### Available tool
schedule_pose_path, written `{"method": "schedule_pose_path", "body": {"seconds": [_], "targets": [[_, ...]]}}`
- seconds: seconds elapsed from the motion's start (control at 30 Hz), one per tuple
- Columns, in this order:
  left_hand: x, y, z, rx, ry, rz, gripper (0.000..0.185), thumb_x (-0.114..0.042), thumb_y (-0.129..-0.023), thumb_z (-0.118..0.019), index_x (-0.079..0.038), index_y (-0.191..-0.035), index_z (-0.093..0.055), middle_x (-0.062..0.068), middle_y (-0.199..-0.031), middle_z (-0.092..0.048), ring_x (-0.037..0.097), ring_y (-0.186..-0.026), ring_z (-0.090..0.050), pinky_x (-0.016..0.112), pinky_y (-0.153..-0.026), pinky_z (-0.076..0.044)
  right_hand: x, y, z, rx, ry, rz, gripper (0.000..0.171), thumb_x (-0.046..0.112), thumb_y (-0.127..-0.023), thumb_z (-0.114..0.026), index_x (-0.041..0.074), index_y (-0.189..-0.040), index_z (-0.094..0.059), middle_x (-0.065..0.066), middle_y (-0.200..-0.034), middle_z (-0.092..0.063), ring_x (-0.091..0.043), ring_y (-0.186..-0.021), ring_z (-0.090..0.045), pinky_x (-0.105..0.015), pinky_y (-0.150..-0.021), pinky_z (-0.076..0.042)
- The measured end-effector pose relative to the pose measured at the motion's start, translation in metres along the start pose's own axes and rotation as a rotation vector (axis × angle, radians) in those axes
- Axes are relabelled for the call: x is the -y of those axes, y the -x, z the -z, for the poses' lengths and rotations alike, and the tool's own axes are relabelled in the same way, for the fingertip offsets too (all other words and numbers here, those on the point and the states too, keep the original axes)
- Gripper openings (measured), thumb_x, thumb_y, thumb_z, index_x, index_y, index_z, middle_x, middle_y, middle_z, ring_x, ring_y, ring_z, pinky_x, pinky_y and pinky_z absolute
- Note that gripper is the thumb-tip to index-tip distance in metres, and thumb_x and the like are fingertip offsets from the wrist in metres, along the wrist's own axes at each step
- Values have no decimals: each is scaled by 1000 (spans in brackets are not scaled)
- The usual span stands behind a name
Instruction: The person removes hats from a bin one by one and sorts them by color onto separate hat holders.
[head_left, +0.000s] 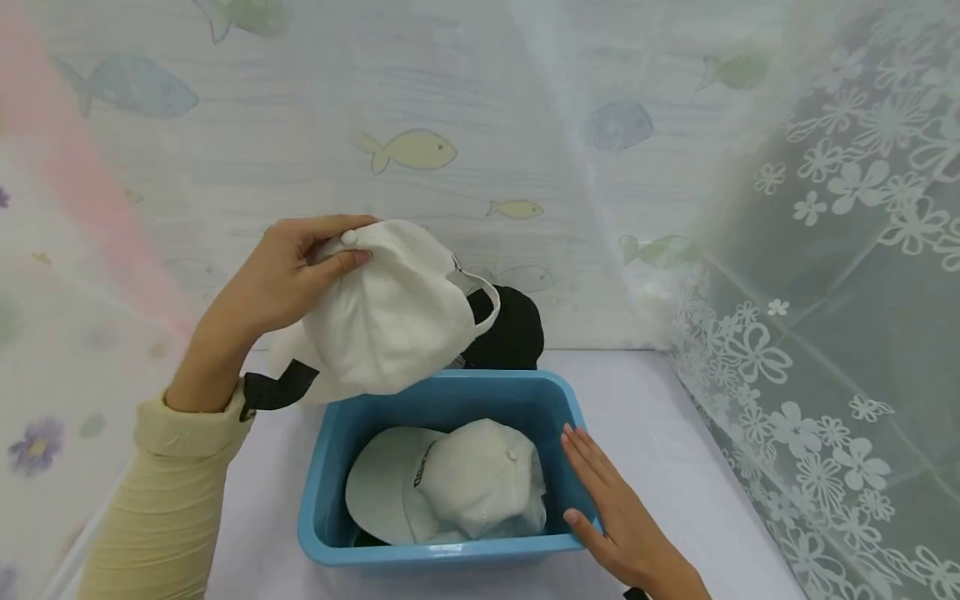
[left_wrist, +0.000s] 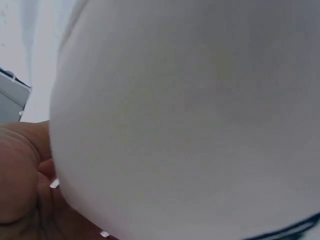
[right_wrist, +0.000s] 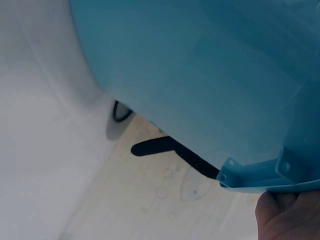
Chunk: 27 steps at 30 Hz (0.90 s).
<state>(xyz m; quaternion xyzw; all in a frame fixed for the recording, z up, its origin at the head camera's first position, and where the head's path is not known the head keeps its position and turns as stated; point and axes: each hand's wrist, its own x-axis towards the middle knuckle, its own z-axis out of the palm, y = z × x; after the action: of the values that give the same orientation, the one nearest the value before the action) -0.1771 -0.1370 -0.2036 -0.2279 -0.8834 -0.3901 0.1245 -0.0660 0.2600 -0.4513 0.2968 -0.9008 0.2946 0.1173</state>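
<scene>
My left hand pinches a white baseball cap by the top of its crown, holding it above the back left of a blue plastic bin. The cap's brim hangs down to the left, and its back strap loops out to the right. In the left wrist view, the white cap fills most of the picture. Inside the bin lies a pale cap with dark lettering, brim to the left. My right hand rests, fingers straight, on the bin's right rim; its fingers touch the rim in the right wrist view.
A black cap sits behind the bin, partly hidden by the white one. Something dark shows under the pale cap. White cloth covers the table. A fish-print curtain hangs behind, and a sheer flowered curtain at the right.
</scene>
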Motion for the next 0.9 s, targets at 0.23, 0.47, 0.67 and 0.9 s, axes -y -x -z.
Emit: {"method": "schedule_pose_path", "body": {"seconds": [0.23, 0.47, 0.67, 0.9], "targets": [[42, -23, -8, -25, -71, -118, 37, -16, -101, -65, -18, -138, -66, 8, -135, -66, 22, -119, -61, 25, -96, -45, -3, 3, 0, -2, -16, 11, 78, 20, -97, -63, 11, -163, -22, -11, -168, -24, -24, -158, -14, -16, -123, -2], [84, -39, -32, -20, -17, -94, 37, -12, -101, -64, -14, -138, -65, 15, -136, -65, 29, -121, -61, 45, -98, -47, -4, 3, 0, -17, -14, 25, 77, 20, -97, -63, 10, -163, -24, -15, -166, -28, -24, -157, -15, -17, -124, -3], [106, -50, -51, -82, 43, -79, 37, -12, -100, -66, -14, -137, -66, 14, -139, -64, 27, -123, -60, 40, -98, -47, -4, 4, 1, -19, -18, 31, 76, 20, -97, -63, 10, -162, -25, -16, -166, -28, -24, -157, -16, -17, -124, -3], [121, -55, -56, -113, 108, -43, 36, -10, -100, -66, -10, -136, -67, 17, -140, -62, 32, -128, -58, 50, -104, -46, -3, 4, 2, -20, -34, 45, 75, 19, -97, -62, 9, -162, -25, -13, -167, -27, -25, -157, -17, -17, -124, -4]]}}
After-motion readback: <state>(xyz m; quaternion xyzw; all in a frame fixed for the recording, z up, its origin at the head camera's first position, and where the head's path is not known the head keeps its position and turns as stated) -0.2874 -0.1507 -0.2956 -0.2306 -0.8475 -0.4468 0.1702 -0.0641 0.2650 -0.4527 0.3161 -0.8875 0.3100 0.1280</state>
